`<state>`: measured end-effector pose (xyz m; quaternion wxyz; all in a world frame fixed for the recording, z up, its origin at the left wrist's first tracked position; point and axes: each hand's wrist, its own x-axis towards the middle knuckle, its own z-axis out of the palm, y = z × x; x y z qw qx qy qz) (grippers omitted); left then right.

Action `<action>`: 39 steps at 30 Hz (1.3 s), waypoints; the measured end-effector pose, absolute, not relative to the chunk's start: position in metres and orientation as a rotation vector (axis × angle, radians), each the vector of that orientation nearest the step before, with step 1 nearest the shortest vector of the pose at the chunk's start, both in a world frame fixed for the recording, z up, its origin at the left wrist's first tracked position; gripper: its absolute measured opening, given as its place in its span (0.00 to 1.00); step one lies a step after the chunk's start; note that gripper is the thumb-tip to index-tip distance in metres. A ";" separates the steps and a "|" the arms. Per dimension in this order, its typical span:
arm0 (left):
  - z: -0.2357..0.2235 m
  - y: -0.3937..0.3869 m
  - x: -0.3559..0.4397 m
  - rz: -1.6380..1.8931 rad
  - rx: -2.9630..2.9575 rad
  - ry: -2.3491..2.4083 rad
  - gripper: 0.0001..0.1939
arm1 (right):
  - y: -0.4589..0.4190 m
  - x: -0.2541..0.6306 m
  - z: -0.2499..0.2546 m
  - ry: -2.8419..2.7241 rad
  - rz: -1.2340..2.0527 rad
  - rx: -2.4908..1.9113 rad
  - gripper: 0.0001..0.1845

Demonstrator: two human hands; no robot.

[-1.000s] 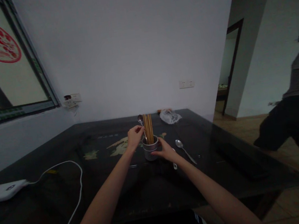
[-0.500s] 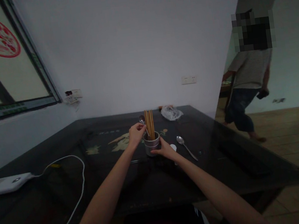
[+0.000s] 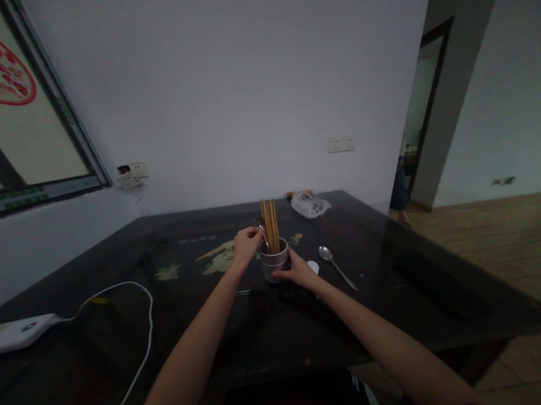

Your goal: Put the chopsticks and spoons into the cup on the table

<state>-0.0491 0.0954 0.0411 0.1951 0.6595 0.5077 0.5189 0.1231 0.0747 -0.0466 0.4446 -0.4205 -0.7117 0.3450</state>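
Note:
A metal cup (image 3: 273,270) stands upright on the dark table, with several wooden chopsticks (image 3: 270,222) upright in it. My right hand (image 3: 298,270) is closed around the cup's right side. Beside the chopsticks, my left hand (image 3: 248,244) pinches a metal spoon (image 3: 260,222), bowl up, its handle pointing down into the cup. A second spoon (image 3: 336,266) lies on the table to the right. Partly behind my right hand is a small white object (image 3: 313,267) whose kind I cannot make out.
A crumpled clear plastic bag (image 3: 310,204) lies at the table's back edge. On the left rests a white power bank-like device (image 3: 15,334) with a white cable (image 3: 149,309) running toward me. A person's leg (image 3: 400,190) shows past the wall's corner at right.
The spoon in my left hand sits slightly lower at the cup. My right hand keeps its hold. The person at right has walked left, mostly behind the wall.

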 end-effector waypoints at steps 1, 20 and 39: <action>0.041 0.095 -0.049 1.438 1.856 1.431 0.17 | 0.074 0.123 -0.046 -1.767 0.855 -1.044 0.46; 0.038 0.098 -0.056 1.388 1.761 1.390 0.16 | 0.068 0.124 -0.038 -1.766 0.873 -1.055 0.44; 0.036 0.101 -0.062 1.377 1.930 1.703 0.11 | 0.074 0.123 -0.047 -1.768 0.845 -1.003 0.47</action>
